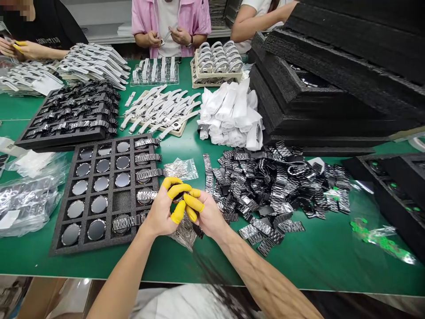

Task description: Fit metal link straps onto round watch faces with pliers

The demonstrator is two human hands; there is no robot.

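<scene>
My left hand (166,207), with yellow finger covers, is closed around a round dark watch case (178,197). My right hand (203,210), also in yellow covers, pinches at the case's right edge; a dark piece of band shows below it. The fingers hide most of the case. Left of my hands lies a black foam tray (128,201) with round watch faces in its compartments, and several watches with metal bands along its right side. Beneath my hands is a bag of small metal pins (186,232); a second pin bag (181,169) lies just beyond them.
Black metal bands (265,186) are heaped at the right, with white-wrapped pieces (230,113) behind. Stacked black foam trays (318,102) rise at the back right. White-strapped watches (162,110) lie at the centre back. People work across the green table (212,266).
</scene>
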